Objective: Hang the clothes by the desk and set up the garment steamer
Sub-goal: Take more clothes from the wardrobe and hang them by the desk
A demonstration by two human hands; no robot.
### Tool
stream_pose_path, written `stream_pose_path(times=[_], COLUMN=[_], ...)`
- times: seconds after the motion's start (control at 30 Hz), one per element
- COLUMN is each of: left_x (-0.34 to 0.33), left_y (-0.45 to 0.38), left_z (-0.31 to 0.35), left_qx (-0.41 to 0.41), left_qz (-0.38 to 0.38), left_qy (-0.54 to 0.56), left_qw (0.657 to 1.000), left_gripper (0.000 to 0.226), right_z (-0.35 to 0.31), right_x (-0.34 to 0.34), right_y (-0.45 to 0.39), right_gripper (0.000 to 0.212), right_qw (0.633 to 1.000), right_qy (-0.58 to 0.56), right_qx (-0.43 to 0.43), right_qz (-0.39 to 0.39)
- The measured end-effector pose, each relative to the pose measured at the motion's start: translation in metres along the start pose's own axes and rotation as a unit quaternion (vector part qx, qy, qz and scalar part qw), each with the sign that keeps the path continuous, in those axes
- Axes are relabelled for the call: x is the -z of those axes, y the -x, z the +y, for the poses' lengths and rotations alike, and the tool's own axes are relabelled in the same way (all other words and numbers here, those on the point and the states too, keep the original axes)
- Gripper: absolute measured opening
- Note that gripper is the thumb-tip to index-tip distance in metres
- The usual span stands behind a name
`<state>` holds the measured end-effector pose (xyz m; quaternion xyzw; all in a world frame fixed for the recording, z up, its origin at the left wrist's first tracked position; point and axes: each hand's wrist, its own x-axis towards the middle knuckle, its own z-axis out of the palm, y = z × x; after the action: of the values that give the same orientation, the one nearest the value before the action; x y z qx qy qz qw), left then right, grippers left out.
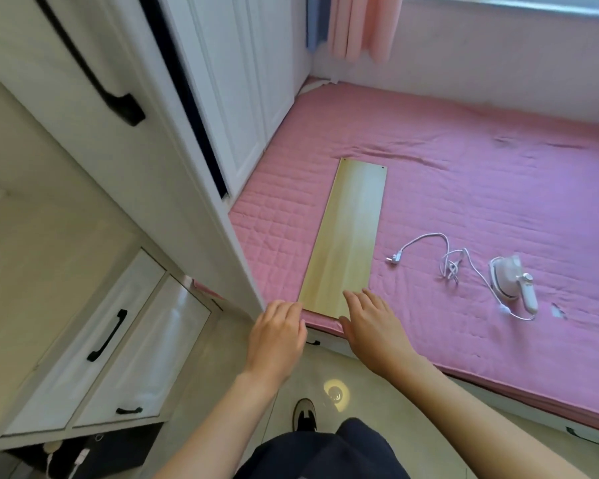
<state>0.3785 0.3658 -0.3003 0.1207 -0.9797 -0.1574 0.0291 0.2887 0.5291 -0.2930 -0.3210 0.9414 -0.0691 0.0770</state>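
Nearest to me are my dark trousers [325, 451] and one black-and-white shoe [304, 413] on the glossy pale tiled floor [222, 392]. My left hand [278, 331] reaches forward with the fingers loosely bent, its fingertips at the near left corner of the long pale wooden board [346, 236]; it holds nothing that I can see. My right hand [374, 323] lies with the fingers spread and fairly straight, resting on the near end of that board where it meets the edge of the pink quilted mat [481, 188]. The board lies flat on the mat, running away from me.

To my left stand white drawers with black handles [108, 335], and above them a white cabinet door with a long black handle [94, 67].

Further right on the mat, well apart from the board, lies the small white handheld garment steamer [514, 281] on its side. Its white power cord [443, 254] loops between steamer and board, the plug [396, 259] lying loose on the mat.

Beyond, a pink curtain [363, 25] hangs at the window, beside a strip of blue fabric [315, 22].
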Motion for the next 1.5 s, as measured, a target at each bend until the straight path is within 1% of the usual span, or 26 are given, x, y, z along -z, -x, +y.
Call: stream_pose_path(times=[0.1,0.2,0.3,0.47,0.57,0.73,0.9,1.07,1.17,1.23,1.33,1.5], left_x=[-0.002,-0.002,-0.004,0.002,0.009,0.030,0.063,0.105,0.128,0.144,0.170,0.208], left_y=[-0.026,-0.052,-0.080,-0.129,-0.154,-0.193,-0.233,-0.279,-0.307,-0.324,-0.349,-0.384], left_z=[0.003,0.006,0.008,0.013,0.016,0.014,-0.002,-0.026,-0.046,-0.064,-0.087,-0.117], left_qx=[-0.001,0.016,0.050,0.132,0.178,0.217,0.258,0.274,0.284,0.305,0.328,0.330], left_qz=[-0.011,0.003,0.027,0.062,0.068,0.128,0.165,0.220,0.229,0.238,0.252,0.281], left_qy=[0.006,0.010,0.003,-0.020,-0.044,-0.075,-0.092,-0.091,-0.100,-0.106,-0.117,-0.144], left_qw=[1.000,1.000,0.998,0.989,0.981,0.965,0.947,0.932,0.926,0.916,0.903,0.890], left_gripper=[0.037,0.040,0.042,0.044,0.048,0.049,0.050,0.050,0.049,0.048,0.046,0.043], right_z=[0.014,0.028,0.040,0.061,0.071,0.076,0.065,0.039,0.017,0.000,-0.025,-0.059], right_x=[0.006,0.010,0.020,0.044,0.059,0.089,0.114,0.143,0.163,0.178,0.198,0.216], right_y=[-0.028,-0.057,-0.090,-0.153,-0.190,-0.248,-0.301,-0.347,-0.375,-0.394,-0.422,-0.463], right_gripper=[0.048,0.047,0.046,0.048,0.048,0.050,0.050,0.053,0.053,0.053,0.051,0.053], right_qw=[1.000,1.000,0.998,0.990,0.983,0.971,0.954,0.937,0.922,0.913,0.905,0.898], right_qy=[-0.008,0.002,0.004,0.010,0.007,0.016,0.022,0.033,0.046,0.053,0.051,0.044], right_qx=[0.008,0.026,0.065,0.142,0.180,0.238,0.295,0.339,0.371,0.390,0.404,0.419], right_qz=[-0.005,-0.007,-0.022,-0.022,-0.016,-0.005,0.046,0.080,0.095,0.106,0.126,0.130])
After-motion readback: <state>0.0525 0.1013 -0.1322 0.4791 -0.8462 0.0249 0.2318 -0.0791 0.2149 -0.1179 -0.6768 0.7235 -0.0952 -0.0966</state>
